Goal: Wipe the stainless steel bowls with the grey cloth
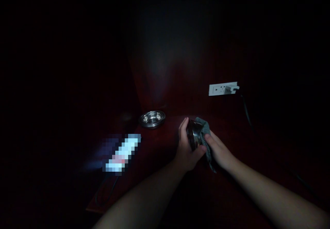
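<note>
The room is very dark. My left hand grips a small steel bowl, held on its side above a dark red wooden table. Against the bowl's right side my right hand presses a grey cloth, which hangs down below the fingers. A second steel bowl sits upright on the table, to the left and farther back.
A lit, blurred-out phone-like object lies on the table at the left, with a thin cable trailing from it. On the back wall a white socket strip holds a plug, and its dark cord runs down to the right.
</note>
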Available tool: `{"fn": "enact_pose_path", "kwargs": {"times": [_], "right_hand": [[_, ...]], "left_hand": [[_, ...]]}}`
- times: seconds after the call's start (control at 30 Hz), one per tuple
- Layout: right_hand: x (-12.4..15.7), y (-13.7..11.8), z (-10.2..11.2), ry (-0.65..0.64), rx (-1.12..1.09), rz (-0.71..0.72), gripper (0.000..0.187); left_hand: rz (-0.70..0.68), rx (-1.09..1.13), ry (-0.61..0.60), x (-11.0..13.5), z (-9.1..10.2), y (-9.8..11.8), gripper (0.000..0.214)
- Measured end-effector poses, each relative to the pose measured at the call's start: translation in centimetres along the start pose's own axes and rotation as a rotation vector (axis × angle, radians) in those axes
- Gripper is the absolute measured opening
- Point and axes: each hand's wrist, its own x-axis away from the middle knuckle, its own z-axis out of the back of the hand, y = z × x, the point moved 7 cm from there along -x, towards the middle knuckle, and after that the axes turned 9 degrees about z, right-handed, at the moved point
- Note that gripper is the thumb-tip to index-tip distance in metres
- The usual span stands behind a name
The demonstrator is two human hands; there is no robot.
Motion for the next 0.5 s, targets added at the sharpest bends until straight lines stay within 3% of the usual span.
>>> {"fn": "enact_pose_path", "kwargs": {"times": [0.27, 0.5], "right_hand": [[0.1, 1.4, 0.5, 0.145, -0.148, -0.198, 0.052], [0.7, 1.1, 0.7, 0.388, -0.366, -0.463, 0.039]], "left_hand": [[-0.076, -0.142, -0.006, -0.1, -0.4, 0.6, 0.103], [-0.184, -0.252, -0.053, 0.3, -1.0, 2.6, 0.111]]}}
